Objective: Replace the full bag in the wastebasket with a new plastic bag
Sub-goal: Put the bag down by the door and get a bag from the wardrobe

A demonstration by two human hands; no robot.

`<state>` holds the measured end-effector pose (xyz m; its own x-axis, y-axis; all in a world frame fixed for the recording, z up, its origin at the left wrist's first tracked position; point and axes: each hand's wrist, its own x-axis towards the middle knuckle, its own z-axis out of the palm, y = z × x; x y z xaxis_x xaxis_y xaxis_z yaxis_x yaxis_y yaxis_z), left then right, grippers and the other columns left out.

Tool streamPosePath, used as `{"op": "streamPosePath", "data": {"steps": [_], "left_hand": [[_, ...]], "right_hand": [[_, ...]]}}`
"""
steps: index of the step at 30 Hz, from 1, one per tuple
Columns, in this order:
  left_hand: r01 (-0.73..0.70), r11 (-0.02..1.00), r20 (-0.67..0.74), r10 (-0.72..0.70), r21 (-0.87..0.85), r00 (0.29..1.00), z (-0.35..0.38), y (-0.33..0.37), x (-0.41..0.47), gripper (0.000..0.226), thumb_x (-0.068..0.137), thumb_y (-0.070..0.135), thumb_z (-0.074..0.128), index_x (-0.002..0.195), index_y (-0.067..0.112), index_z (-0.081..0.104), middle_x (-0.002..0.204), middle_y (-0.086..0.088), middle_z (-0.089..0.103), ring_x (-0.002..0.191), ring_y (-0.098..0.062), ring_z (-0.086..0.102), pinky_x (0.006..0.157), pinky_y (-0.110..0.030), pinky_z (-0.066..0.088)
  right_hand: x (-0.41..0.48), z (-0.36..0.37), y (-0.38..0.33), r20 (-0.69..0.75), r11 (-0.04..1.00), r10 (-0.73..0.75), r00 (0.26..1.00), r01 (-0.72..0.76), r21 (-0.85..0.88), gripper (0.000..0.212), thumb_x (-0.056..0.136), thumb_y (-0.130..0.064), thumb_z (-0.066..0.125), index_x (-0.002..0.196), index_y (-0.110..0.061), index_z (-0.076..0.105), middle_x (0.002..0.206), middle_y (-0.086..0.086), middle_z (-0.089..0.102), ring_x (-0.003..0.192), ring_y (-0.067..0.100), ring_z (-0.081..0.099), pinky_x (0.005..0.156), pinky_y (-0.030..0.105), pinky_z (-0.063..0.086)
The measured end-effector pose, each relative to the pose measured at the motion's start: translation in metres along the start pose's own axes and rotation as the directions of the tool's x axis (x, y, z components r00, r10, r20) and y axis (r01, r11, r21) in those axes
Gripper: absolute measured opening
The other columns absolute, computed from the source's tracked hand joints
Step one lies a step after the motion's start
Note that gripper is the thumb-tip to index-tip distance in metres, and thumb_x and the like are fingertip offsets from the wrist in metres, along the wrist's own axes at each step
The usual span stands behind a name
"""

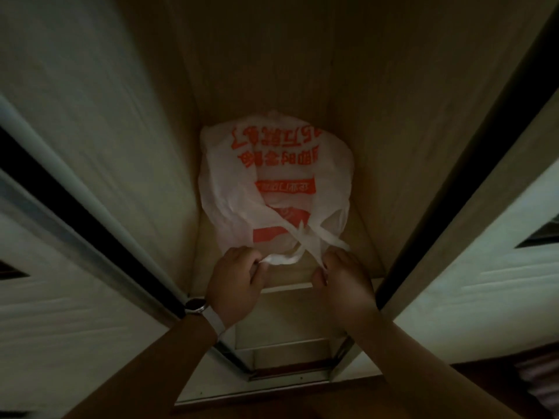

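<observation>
A full white plastic bag with orange print lies on the floor of a narrow wooden cupboard. Its two handle strips cross over each other at the near end. My left hand pinches the left strip and my right hand pinches the right strip, both just in front of the bag. A watch sits on my left wrist. No wastebasket shows in the head view.
Wooden side walls close the cupboard in on both sides and at the back. Pale sliding doors with dark frames flank the opening. A metal floor track runs below my wrists.
</observation>
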<state>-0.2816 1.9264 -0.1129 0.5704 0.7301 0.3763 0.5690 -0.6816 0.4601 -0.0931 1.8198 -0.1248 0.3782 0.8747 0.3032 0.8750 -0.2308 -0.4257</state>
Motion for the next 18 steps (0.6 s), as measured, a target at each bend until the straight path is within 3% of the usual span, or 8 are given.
{"op": "streamPosePath", "data": {"steps": [4,7,11,13,16,18], "left_hand": [[-0.058,0.989,-0.015,0.056,-0.133,0.998,-0.014,0.008,-0.013,0.027,0.093,0.037,0.047,0.08,0.016,0.057,0.068,0.002,0.056,0.066,-0.015,0.052,0.059,-0.038,0.045],[-0.115,0.977,-0.011,0.115,-0.181,0.993,-0.029,0.012,-0.019,0.025,0.094,0.038,0.049,0.082,0.019,0.058,0.067,0.004,0.057,0.062,-0.011,0.054,0.055,-0.036,0.045],[-0.193,0.945,-0.05,0.186,-0.265,0.981,-0.057,0.021,-0.034,0.025,0.093,0.039,0.048,0.084,0.019,0.061,0.066,0.009,0.057,0.059,-0.005,0.051,0.052,-0.026,0.043],[-0.258,0.924,-0.063,0.25,-0.282,0.966,-0.068,0.022,-0.045,0.025,0.092,0.037,0.049,0.083,0.017,0.061,0.067,0.008,0.058,0.06,-0.008,0.052,0.053,-0.028,0.044],[-0.357,0.878,-0.062,0.357,-0.32,0.932,-0.074,0.021,-0.066,0.024,0.093,0.033,0.051,0.082,0.014,0.061,0.065,0.004,0.056,0.06,-0.014,0.053,0.053,-0.035,0.044],[-0.394,0.843,-0.066,0.399,-0.367,0.915,-0.075,0.024,-0.083,0.022,0.094,0.03,0.052,0.081,0.014,0.061,0.066,0.005,0.056,0.06,-0.013,0.053,0.053,-0.03,0.044]], "right_hand": [[-0.023,-0.018,-0.019,-0.151,0.999,-0.029,0.988,0.033,0.02,0.009,0.083,-0.022,0.052,0.077,-0.015,0.051,0.066,-0.009,0.039,0.055,0.009,0.039,0.053,0.019,0.032],[-0.044,-0.034,-0.038,-0.165,1.0,-0.001,0.986,-0.002,-0.014,0.016,0.081,-0.012,0.065,0.076,-0.017,0.051,0.062,-0.013,0.04,0.046,0.005,0.037,0.047,0.012,0.021],[-0.075,-0.047,-0.07,-0.221,0.994,0.067,0.973,-0.084,-0.066,0.012,0.084,-0.017,0.064,0.075,-0.017,0.055,0.059,-0.008,0.049,0.044,0.01,0.044,0.044,0.019,0.035],[-0.091,-0.05,-0.085,-0.25,0.987,0.095,0.964,-0.124,-0.1,0.016,0.084,-0.02,0.065,0.072,-0.016,0.054,0.058,-0.005,0.051,0.044,0.014,0.046,0.044,0.025,0.041],[-0.12,-0.056,-0.108,-0.275,0.979,0.137,0.952,-0.173,-0.111,0.019,0.086,-0.02,0.061,0.07,-0.017,0.051,0.059,-0.007,0.048,0.046,0.011,0.043,0.045,0.025,0.041],[-0.144,-0.062,-0.119,-0.296,0.973,0.163,0.941,-0.202,-0.108,0.018,0.088,-0.023,0.055,0.071,-0.019,0.05,0.059,-0.008,0.047,0.047,0.009,0.043,0.047,0.024,0.04]]}}
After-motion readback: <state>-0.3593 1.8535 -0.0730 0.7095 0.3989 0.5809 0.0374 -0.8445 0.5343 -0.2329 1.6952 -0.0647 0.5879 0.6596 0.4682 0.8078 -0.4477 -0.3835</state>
